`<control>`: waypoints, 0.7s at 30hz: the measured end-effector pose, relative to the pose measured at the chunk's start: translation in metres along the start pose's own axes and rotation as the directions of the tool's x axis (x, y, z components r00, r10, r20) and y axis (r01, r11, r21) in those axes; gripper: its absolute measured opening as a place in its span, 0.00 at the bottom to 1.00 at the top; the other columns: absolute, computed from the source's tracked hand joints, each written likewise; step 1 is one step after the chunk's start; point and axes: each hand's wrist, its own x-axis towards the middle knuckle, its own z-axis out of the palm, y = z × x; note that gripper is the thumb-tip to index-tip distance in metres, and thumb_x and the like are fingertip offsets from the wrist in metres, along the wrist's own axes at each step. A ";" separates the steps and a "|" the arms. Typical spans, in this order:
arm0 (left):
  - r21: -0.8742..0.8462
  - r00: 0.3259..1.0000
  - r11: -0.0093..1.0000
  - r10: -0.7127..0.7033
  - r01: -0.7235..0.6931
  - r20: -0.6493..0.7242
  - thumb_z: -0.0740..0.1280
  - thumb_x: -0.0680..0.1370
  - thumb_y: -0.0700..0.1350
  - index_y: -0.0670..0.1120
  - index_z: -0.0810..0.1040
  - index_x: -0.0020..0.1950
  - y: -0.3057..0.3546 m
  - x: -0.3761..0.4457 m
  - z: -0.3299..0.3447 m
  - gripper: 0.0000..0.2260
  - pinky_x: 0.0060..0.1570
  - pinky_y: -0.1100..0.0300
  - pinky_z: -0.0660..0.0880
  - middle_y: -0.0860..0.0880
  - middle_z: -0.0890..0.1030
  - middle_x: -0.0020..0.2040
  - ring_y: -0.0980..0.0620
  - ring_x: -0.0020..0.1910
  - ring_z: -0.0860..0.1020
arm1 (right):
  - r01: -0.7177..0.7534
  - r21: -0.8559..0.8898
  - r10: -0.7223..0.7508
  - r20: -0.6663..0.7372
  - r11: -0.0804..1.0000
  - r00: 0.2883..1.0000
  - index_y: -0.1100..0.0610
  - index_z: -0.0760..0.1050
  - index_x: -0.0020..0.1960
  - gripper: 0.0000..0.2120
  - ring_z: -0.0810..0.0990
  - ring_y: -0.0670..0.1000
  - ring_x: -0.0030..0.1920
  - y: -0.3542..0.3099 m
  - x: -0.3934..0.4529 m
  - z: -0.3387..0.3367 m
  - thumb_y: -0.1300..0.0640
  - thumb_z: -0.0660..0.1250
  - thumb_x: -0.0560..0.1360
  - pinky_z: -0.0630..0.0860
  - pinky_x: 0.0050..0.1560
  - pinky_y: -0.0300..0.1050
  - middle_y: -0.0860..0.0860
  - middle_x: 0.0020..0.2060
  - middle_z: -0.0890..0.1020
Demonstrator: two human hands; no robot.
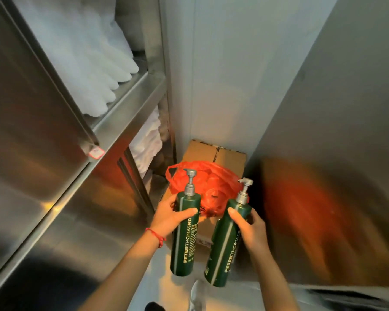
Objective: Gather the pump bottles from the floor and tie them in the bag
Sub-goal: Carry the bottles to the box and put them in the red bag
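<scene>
We see a steel cabinet (32,135) filling the left half of the frame, its top and left side cut off by the frame edges. On its shelves in the upper left sit stacks of white folded linen (88,63), blurred, so we cannot tell towels from sheets. A second steel panel (337,153) takes the right side, smeared with an orange reflection; its lower edge is hard to make out.

At centre, against the far wall, stands a cardboard box (220,153), its front partly hidden by what lies on it and by the bottles. A red plastic bag (213,182) lies crumpled on top of the box, one handle loop showing at its left; what is inside we cannot tell.

Two dark green pump bottles are held up in front of the bag, off the floor. The left bottle (184,239) stands nearly upright in lower centre, the left hand (169,218) in a closed grip around its upper body. The right bottle (227,245) tilts slightly right, the right hand (247,227) clenched around its upper body, covering part of the label. Lettering runs up both bottles, only partly readable.

A red string bracelet (155,236) sits on the left wrist. At the bottom edge a pale shoe (197,295) is cut off and blurred.
</scene>
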 end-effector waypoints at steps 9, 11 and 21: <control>0.085 0.999 0.995 0.045 -0.046 0.023 0.78 0.61 0.40 0.63 0.79 0.44 0.011 0.097 0.028 0.21 0.44 0.68 0.74 0.62 0.83 0.41 0.64 0.44 0.80 | 0.038 -0.051 -0.041 -0.045 0.998 0.998 0.52 0.77 0.55 0.24 0.82 0.41 0.44 -0.021 0.094 0.002 0.55 0.78 0.61 0.75 0.44 0.37 0.46 0.46 0.83; 0.100 0.997 0.992 0.068 -0.072 0.043 0.78 0.59 0.46 0.65 0.78 0.46 0.014 0.118 0.032 0.21 0.49 0.60 0.75 0.60 0.83 0.44 0.60 0.48 0.80 | 0.047 -0.056 -0.050 -0.051 0.997 0.997 0.52 0.77 0.56 0.25 0.82 0.44 0.47 -0.022 0.108 0.007 0.56 0.78 0.61 0.76 0.47 0.40 0.47 0.48 0.83; 0.328 0.989 0.934 0.132 -0.144 0.060 0.75 0.55 0.56 0.65 0.73 0.45 -0.007 0.216 0.036 0.21 0.50 0.52 0.78 0.53 0.82 0.48 0.53 0.48 0.80 | 0.093 -0.230 -0.128 -0.140 0.969 0.982 0.41 0.72 0.52 0.25 0.79 0.38 0.48 -0.010 0.171 0.043 0.47 0.77 0.58 0.72 0.50 0.35 0.38 0.46 0.80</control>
